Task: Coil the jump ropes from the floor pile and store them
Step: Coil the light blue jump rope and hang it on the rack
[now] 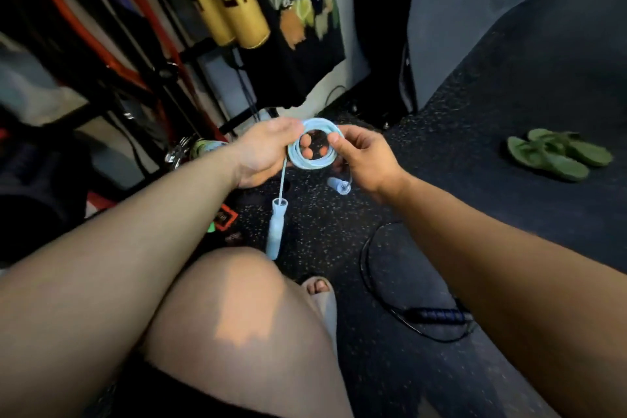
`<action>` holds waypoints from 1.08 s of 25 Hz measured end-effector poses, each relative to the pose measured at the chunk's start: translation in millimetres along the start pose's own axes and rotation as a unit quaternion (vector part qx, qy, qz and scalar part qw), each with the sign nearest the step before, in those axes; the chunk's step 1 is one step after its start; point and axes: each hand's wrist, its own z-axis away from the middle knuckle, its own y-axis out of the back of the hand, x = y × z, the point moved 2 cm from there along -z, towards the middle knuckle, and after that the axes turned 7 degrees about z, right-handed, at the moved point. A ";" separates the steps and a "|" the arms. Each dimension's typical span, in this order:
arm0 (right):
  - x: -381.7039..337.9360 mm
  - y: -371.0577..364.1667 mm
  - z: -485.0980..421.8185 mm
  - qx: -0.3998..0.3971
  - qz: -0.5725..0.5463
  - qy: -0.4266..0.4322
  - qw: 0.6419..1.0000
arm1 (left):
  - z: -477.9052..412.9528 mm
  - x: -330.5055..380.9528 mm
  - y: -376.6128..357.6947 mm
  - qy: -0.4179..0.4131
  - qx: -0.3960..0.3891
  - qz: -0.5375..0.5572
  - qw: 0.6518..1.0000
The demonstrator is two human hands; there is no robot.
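Upper left, 10 o'clock from centre: a dark rack (112, 54) with red bars, and two gold tubes (237, 7) leaning beside it.

Left hand (264, 154): gripping the light blue jump rope (317, 123). The thumb lies over the coil's 10 o'clock edge, and the fingers are curled through the ring with the fingertips showing inside it.

Rope: wound in a small, tight coil and held in the air above the speckled floor (339, 241), between both hands. One strand drops from the coil's 7 o'clock to a hanging blue handle (276, 231). The second handle (339, 186) hangs at 5 o'clock, just beneath the right palm.

Right hand (368, 161): pinching the coil's 3 o'clock edge between thumb and fingers.

On the floor at 5 o'clock from the coil lies a loose black jump rope (437, 314). At 3 o'clock, well apart, lies a pair of green sandals (559, 154).
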 end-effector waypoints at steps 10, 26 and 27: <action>101.5 -114.1 -63.9 -0.094 -0.013 -0.155 0.983 | -0.6 -105.2 136.0 0.007 0.146 0.089 0.985; 154.3 -209.3 -195.5 -0.123 0.126 -0.142 0.974 | -68.0 -126.7 244.6 -0.091 0.404 -0.257 0.873; 159.5 -213.4 -200.9 -0.127 0.112 -0.162 0.972 | -73.3 -128.0 251.1 -0.088 0.406 -0.248 0.875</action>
